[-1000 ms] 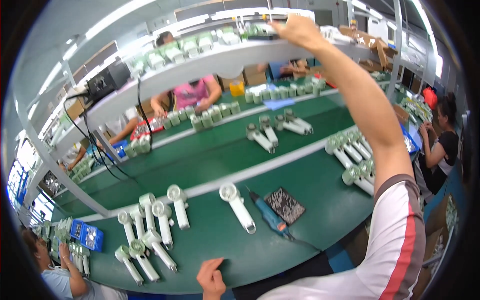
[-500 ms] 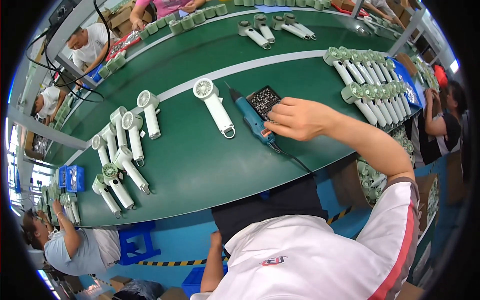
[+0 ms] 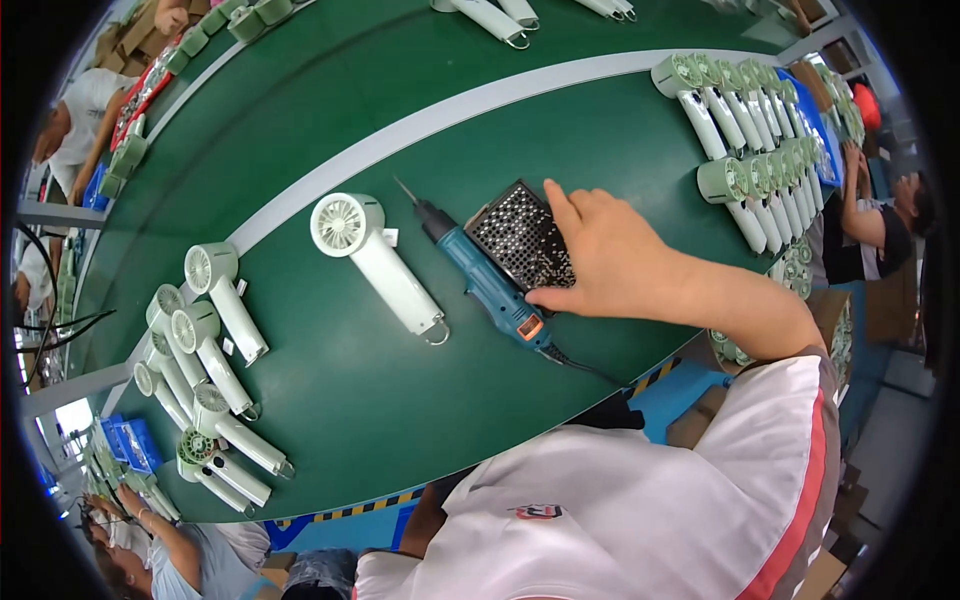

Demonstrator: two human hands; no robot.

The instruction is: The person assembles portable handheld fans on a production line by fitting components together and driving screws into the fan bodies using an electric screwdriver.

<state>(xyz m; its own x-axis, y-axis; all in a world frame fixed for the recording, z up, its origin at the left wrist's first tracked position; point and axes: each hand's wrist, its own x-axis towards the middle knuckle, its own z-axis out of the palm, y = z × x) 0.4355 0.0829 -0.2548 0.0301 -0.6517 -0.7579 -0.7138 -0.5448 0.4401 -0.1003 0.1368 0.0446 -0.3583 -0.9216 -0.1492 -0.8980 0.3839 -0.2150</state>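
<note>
- Right hand (image 3: 600,250), fingers spread and empty, rests over the black perforated tray (image 3: 515,235) at frame centre, thumb touching the blue electric screwdriver (image 3: 485,285).
- White handheld fan (image 3: 375,262) lies just left, within reach.
- Left hand is out of view.

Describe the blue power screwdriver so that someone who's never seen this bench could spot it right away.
Start from the long green table and find the person's right hand near its front edge. Just left of that hand lies the electric screwdriver, beside a small black tray of screws and a single white hair dryer. It is the only blue, cabled tool among white dryers.
</note>
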